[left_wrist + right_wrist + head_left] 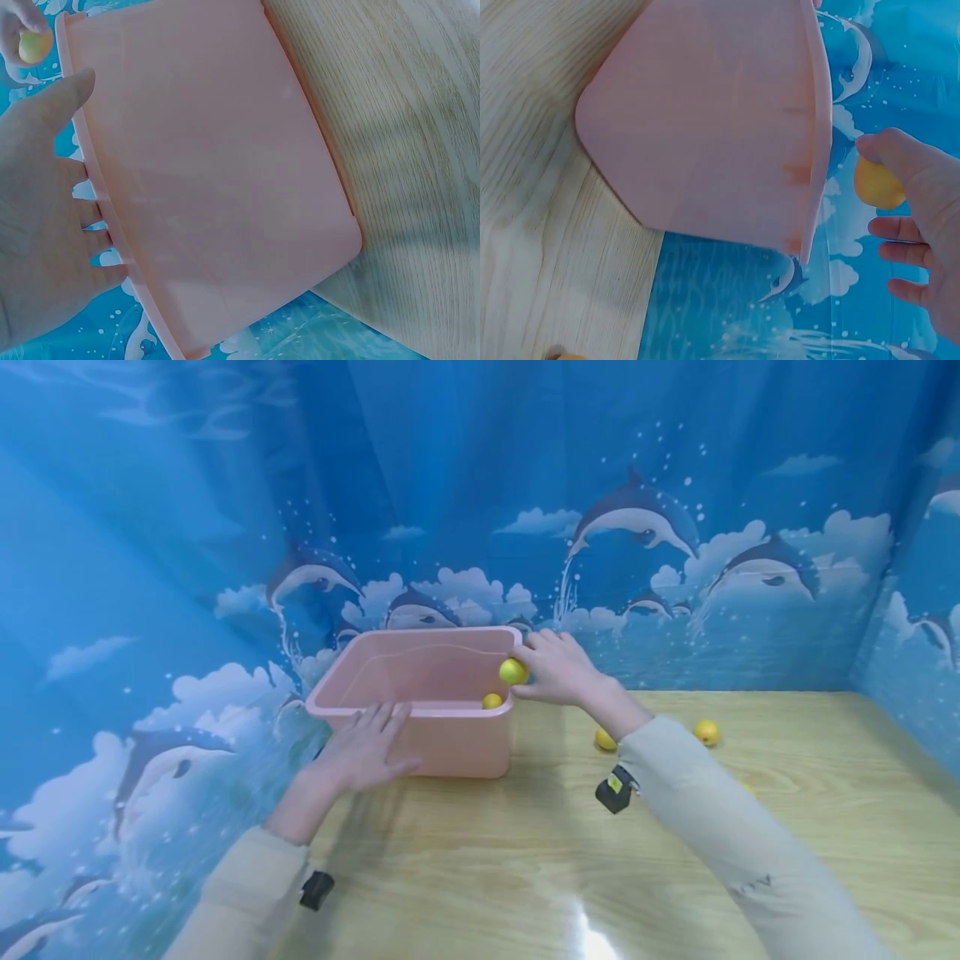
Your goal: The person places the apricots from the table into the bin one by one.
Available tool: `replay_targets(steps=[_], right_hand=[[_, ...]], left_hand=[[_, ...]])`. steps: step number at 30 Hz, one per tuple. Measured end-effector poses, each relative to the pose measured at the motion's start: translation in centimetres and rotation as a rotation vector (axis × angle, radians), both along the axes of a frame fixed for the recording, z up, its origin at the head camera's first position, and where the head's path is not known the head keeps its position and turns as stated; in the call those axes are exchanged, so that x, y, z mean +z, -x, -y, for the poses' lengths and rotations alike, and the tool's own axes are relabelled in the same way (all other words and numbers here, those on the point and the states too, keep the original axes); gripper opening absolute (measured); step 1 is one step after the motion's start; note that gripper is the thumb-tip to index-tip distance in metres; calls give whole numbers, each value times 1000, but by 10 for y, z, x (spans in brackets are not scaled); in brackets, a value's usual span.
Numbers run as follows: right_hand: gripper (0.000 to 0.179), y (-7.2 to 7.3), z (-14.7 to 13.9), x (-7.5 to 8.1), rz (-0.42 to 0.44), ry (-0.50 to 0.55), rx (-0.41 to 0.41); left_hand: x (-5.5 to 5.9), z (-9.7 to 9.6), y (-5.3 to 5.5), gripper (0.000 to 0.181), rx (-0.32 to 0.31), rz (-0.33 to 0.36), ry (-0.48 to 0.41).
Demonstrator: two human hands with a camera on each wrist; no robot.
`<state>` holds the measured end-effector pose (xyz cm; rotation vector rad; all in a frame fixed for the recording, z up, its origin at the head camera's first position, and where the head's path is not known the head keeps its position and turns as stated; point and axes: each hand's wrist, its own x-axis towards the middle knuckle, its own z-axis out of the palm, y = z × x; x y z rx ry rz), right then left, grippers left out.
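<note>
A pink plastic bin (442, 745) stands upright on the wooden table, its opening facing up. At its right rim, my right hand (558, 670) pinches a round yellow lemon (513, 672) between thumb and fingers. In the right wrist view the held lemon (879, 184) is beside the rim, with the lower fingers loosely bent below it. Another lemon (492, 702) shows inside the bin, partly hidden by the front wall. My left hand (365, 748) rests at the front rim with fingers extended and thumb spread; the left wrist view has the thumb (75, 88) across the rim.
On the table (480, 868), right of the bin, lie a lemon (606, 739) partly behind the right forearm and another lemon (707, 732). A sliver of yellow shows beside the right sleeve. Blue dolphin-print curtains (465, 485) hang behind and to the left.
</note>
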<state>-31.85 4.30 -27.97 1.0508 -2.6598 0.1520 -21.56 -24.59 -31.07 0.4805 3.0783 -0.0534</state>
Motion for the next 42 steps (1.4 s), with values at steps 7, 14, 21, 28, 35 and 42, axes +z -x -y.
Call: replay_targets(steps=[7, 14, 21, 28, 35, 42], right_hand=[[45, 2, 23, 3, 7, -3, 3], [44, 3, 42, -2, 28, -10, -9], [46, 4, 51, -6, 57, -22, -34], [60, 1, 47, -9, 59, -5, -32], [60, -7, 30, -15, 49, 19, -39], [53, -14, 6, -22, -14, 27, -32]], left_hand=[[0, 0, 0, 86, 3, -4, 5], [0, 0, -1, 84, 1, -9, 20], [-1, 1, -1, 84, -20, -28, 18], [-1, 3, -1, 84, -34, -38, 16], [-1, 1, -3, 84, -33, -37, 11], [0, 0, -2, 84, -28, -37, 13]])
